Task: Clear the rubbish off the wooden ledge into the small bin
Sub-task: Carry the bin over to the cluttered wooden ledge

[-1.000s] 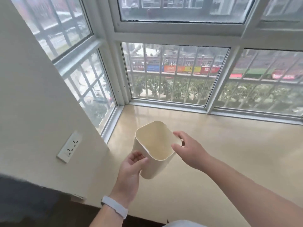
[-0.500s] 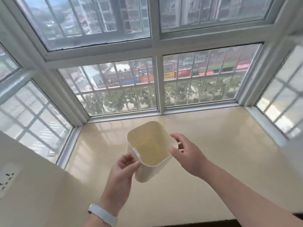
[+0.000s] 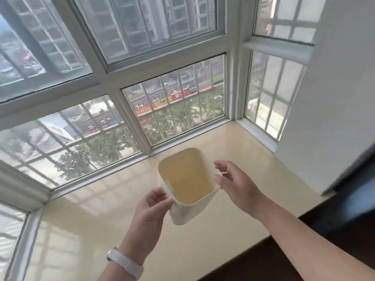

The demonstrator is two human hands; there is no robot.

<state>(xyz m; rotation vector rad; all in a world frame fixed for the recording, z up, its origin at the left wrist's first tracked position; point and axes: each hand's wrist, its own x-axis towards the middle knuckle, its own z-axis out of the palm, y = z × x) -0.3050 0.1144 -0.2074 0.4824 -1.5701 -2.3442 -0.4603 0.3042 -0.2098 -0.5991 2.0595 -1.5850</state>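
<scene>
Above the wooden ledge (image 3: 121,230), the left hand (image 3: 151,211) gripped the empty small bin (image 3: 187,185), the right hand (image 3: 236,183) open beside its rim; best kept upright and steady.

Small bin (image 3: 190,199): cream plastic, rounded-rectangular, open top tilted toward the camera, inside looked empty. Held off the wooden ledge (image 3: 105,216), left-hand fingers (image 3: 160,201) pinching its near-left rim by a small tab. Right-hand fingers (image 3: 224,169) spread just beside the right rim; contact unclear. Ledge glossy pale beige, under the bin, no rubbish visible on it.
</scene>
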